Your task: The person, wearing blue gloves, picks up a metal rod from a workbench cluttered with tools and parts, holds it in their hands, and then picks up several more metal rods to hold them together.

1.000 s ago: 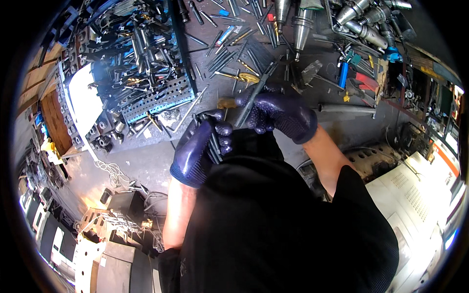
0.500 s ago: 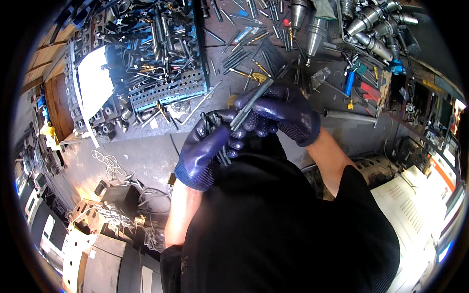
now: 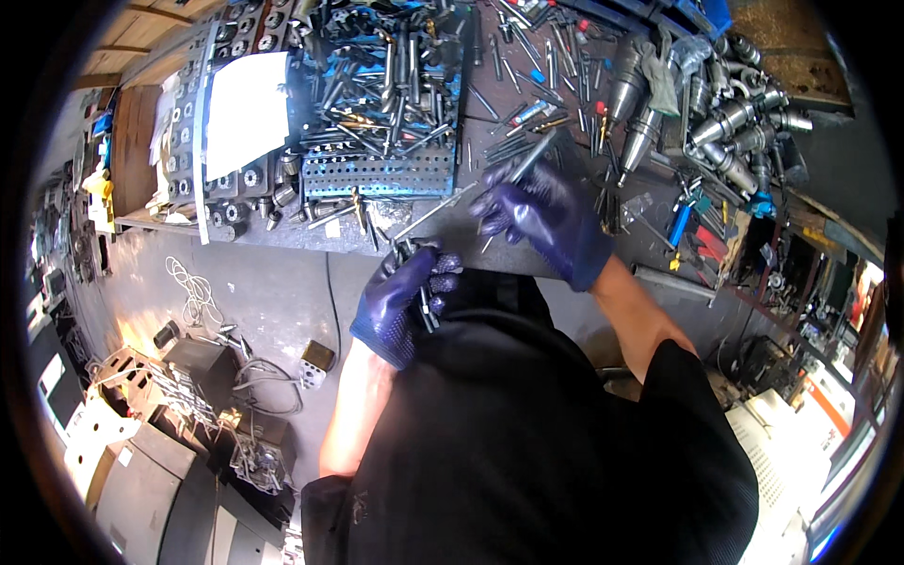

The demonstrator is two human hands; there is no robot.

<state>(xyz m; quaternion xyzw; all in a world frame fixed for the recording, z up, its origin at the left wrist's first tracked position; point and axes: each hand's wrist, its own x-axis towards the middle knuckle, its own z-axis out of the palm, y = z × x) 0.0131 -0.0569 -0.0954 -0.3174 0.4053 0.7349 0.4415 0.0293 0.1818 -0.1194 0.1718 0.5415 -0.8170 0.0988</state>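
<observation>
Nearest the body, the left hand, in a purple glove, is closed around several dark metal bits; their ends stick out above and below the fist, just in front of the surface's near edge. The right hand, gloved alike, sits higher and farther forward, over the near edge and apart from the left. Its fingers grip a slender grey metal rod, which slants up and to the right beyond the knuckles, clear of the left hand's bundle.

On the surface, a thin pale bar lies near the near edge, between the hands. To its left, a perforated blue rack sits under a heap of cutters, with a white sheet toward the left edge. Near the right edge are red-handled pliers. Farther back, past the right hand, tapered tool holders cluster toward the far right corner, and blue bins stand along the far edge.
</observation>
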